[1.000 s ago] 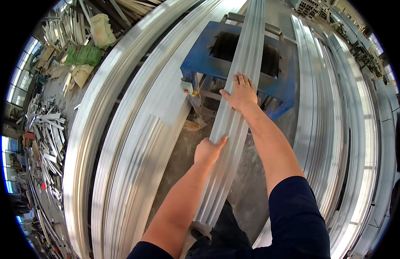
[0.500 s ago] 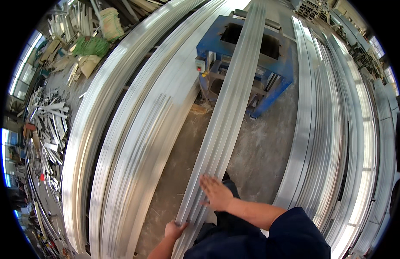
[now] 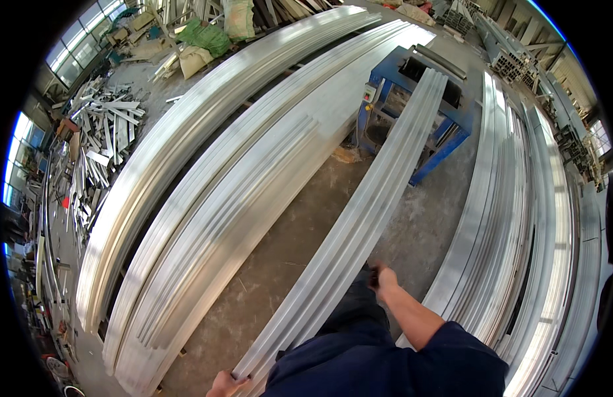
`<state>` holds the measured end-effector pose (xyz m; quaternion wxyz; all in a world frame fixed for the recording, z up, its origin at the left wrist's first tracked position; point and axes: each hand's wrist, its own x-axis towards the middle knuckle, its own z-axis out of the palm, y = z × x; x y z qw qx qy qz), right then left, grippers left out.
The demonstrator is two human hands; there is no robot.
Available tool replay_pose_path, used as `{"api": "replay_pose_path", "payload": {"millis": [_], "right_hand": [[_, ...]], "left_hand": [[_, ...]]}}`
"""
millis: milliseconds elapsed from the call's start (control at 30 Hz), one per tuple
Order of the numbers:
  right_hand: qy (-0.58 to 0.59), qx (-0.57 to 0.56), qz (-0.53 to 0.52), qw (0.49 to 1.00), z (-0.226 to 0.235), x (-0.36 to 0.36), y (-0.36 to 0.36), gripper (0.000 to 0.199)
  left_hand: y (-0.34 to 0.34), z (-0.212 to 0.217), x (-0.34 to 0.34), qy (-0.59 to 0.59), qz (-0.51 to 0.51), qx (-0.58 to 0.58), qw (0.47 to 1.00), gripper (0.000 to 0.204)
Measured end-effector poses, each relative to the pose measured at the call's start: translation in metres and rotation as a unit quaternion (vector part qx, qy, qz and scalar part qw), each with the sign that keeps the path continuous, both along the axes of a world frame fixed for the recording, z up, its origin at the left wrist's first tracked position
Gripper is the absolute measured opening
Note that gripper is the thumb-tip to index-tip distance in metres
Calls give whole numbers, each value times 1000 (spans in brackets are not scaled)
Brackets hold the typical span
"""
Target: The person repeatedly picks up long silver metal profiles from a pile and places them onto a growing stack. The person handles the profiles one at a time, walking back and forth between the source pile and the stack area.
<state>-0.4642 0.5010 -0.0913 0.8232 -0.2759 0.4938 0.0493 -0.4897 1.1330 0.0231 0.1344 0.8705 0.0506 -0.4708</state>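
Note:
Several long silvery metal profiles (image 3: pixel 339 245) lie side by side and slope from the lower middle up to a blue machine (image 3: pixel 422 99), their far ends resting on its top. My left hand (image 3: pixel 225 384) is closed on the left edge of these profiles near the bottom of the view; part of it is cut off by the picture's rim. To the right of the profiles, my right hand (image 3: pixel 386 278) hangs apart from them beside my dark trousers. Motion smears its fingers, so their pose is unclear.
Long stacks of metal profiles (image 3: pixel 247 185) run along the left, and more stacks (image 3: pixel 478 198) along the right. Metal offcuts (image 3: pixel 108 132) are heaped at far left, near a green sack (image 3: pixel 206 36). A roller (image 3: pixel 440 61) lies behind the machine's top.
My right hand has come off the profiles and moved right. My left hand still grips their edge, lower left in view. The view has shifted, and the profiles' far ends now show on the machine.

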Motion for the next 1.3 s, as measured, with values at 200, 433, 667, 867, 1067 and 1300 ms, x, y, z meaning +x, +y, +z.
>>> {"api": "replay_pose_path", "payload": {"millis": [200, 433, 667, 867, 1067, 1300], "right_hand": [[-237, 374, -17, 897, 17, 116, 112, 45], [13, -74, -120, 990, 92, 155, 21, 73], [59, -434, 18, 899, 26, 184, -107, 72], [-54, -346, -37, 936, 28, 224, -217, 60], [0, -354, -39, 934, 42, 257, -296, 55], [16, -414, 21, 910, 38, 246, -372, 61]], "left_hand": [[-46, -53, 42, 127, 71, -37, 989, 53], [-144, -44, 72, 44, 131, -173, 975, 48], [-362, -18, 177, -159, -72, 32, 984, 64], [-597, -83, 318, -104, -126, -82, 983, 86], [-924, -42, 462, -168, -105, -195, 961, 101], [-1055, -48, 489, -127, -69, -258, 955, 102]]}}
